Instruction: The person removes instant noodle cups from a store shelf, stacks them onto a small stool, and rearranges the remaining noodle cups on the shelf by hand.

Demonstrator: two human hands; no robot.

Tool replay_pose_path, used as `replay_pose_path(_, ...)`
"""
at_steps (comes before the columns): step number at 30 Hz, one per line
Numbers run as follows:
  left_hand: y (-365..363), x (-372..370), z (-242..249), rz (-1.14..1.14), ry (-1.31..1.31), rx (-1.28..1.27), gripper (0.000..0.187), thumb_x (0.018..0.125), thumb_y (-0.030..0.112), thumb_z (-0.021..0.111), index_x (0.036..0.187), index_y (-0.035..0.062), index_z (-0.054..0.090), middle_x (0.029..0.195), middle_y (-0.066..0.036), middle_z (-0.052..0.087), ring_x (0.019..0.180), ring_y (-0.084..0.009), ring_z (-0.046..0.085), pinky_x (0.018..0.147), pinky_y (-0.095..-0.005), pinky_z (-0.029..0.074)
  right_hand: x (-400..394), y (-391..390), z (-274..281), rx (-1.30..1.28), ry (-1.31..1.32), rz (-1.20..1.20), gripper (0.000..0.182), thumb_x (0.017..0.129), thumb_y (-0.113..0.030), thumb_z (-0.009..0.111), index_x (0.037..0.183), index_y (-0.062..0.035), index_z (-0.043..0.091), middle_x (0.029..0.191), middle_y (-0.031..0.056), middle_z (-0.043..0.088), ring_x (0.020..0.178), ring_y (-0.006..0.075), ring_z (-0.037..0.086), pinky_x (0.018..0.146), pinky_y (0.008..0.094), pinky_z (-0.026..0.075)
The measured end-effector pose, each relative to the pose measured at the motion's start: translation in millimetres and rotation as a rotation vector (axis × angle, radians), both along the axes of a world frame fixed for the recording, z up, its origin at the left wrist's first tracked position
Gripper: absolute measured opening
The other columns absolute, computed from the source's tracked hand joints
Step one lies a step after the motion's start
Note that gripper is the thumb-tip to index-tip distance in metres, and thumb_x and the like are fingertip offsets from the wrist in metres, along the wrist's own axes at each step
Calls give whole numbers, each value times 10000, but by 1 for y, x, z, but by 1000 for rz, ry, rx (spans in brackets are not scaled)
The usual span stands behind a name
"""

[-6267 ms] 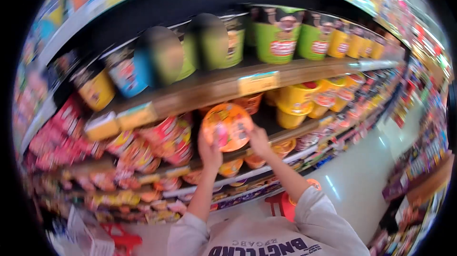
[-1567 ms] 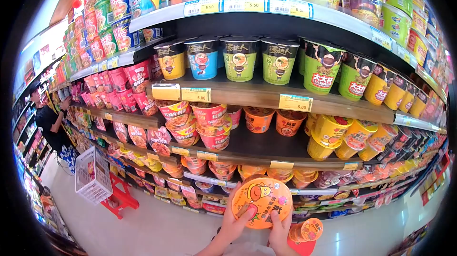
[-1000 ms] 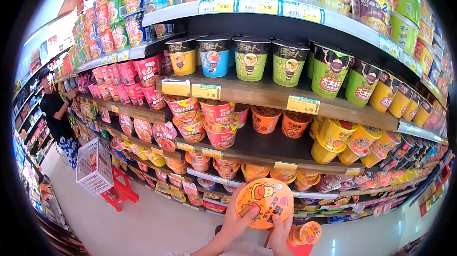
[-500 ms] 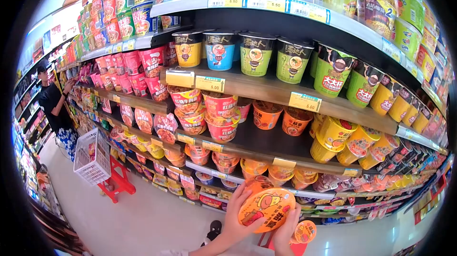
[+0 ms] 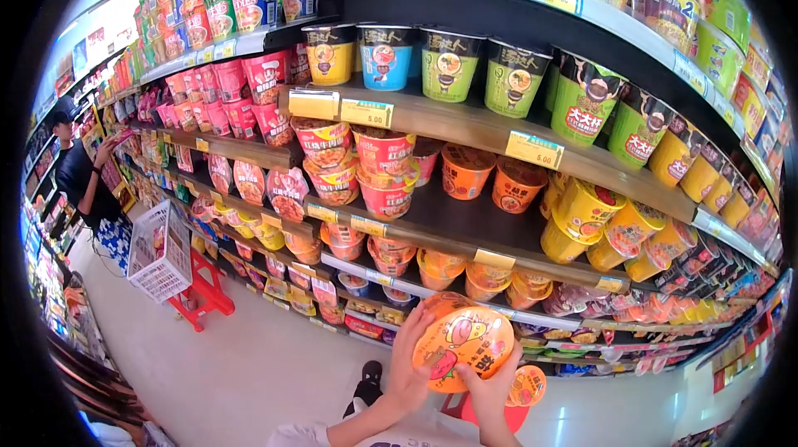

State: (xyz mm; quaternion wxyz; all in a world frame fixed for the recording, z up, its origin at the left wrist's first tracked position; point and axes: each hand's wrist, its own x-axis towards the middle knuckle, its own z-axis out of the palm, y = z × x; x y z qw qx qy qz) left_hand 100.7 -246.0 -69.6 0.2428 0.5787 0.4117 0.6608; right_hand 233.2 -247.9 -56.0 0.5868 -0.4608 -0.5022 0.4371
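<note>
The left hand (image 5: 407, 372) grasped the left side of an orange tub (image 5: 464, 347), and holding it well seemed to call for light, even pressure from 2 sides so as not to dent the lid (image 5: 478, 335). The tub lay between the hands, touching both, its lid in view, while the right hand (image 5: 497, 382) grasped its lower right edge, with a 2nd tub (image 5: 526, 387) just beyond.

Pale shirt (image 5: 436, 430), seemingly black shoe (image 5: 371, 372).
</note>
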Motion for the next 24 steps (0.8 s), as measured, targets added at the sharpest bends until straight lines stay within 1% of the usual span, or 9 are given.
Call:
replay_pose_path(4, -2, 4, -9, 5, -18, -22, 715, 776, 498, 566, 1289, 31, 395, 1385, -200, 297, 1263, -335, 316, 1019, -421, 243, 4, 0, -7, -8, 14, 15, 741, 623, -139, 783, 1193, -8, 328, 1097, 96, 445, 986, 164, 480, 858, 287, 420)
replay_pose_path(5, -5, 4, -6, 6, -14, -30, 715, 776, 498, 566, 1289, 31, 395, 1385, -200, 297, 1263, -335, 316, 1019, -421, 243, 5, -1, -4, -17, 18, 16, 741, 623, -139, 783, 1193, -8, 328, 1097, 96, 445, 986, 164, 480, 858, 287, 420)
replay_pose_path(7, -12, 4, 4, 68, 84, -97, 697, 700, 355, 693, 1262, 46, 421, 1374, -201, 302, 1249, -344, 326, 1010, -430, 254, 9, -2, 4, -47, -112, 16, 558, 711, -127, 717, 1142, -1, 385, 1022, 78, 485, 934, 140, 491, 823, 276, 424)
replay_pose_path(8, -14, 4, 6, 69, 85, -104, 697, 700, 355, 693, 1262, 46, 421, 1374, -201, 302, 1249, -344, 326, 1010, -430, 254, 12, -1, -4, -55, -111, 18, 558, 711, -127, 717, 1142, -1, 385, 1022, 78, 485, 934, 140, 491, 823, 276, 424)
replay_pose_path(11, -15, 4, 9, 102, 141, -93, 671, 676, 266, 731, 1232, 36, 437, 1367, -207, 303, 1238, -351, 333, 1007, -434, 259, 18, 6, -14, 90, -107, -86, 244, 814, -102, 599, 995, 17, 488, 868, 89, 619, 737, 127, 580, 685, 257, 473)
replay_pose_path(14, -17, 5, 9, 76, 96, -111, 659, 678, 247, 731, 1226, 26, 439, 1358, -209, 314, 1230, -354, 341, 1003, -432, 266, 29, 3, -16, -46, -258, -73, 335, 781, -150, 649, 1017, 11, 474, 861, 102, 618, 755, 143, 591, 703, 264, 478)
replay_pose_path(18, -15, 5, 6, 63, 97, -102, 627, 718, 267, 682, 1237, 19, 431, 1356, -212, 319, 1229, -356, 346, 1001, -429, 270, 23, -4, 1, 50, -191, 36, 413, 785, -232, 657, 1052, 3, 447, 944, 87, 562, 867, 150, 535, 786, 270, 435)
replay_pose_path(20, -15, 6, 5, 46, 87, -121, 618, 732, 276, 664, 1242, 18, 428, 1356, -213, 321, 1228, -356, 347, 1000, -427, 270, 21, -6, 9, 35, -390, 10, 499, 725, -261, 711, 1053, 5, 446, 965, 110, 568, 877, 181, 551, 792, 282, 444)
replay_pose_path(24, -18, 12, 6, 38, 124, -154, 628, 734, 260, 660, 1256, 16, 410, 1352, -216, 320, 1235, -355, 338, 1006, -427, 266, 27, -3, 0, -39, -301, -50, 373, 787, -187, 643, 1041, 13, 457, 934, 125, 563, 845, 184, 549, 770, 297, 444)
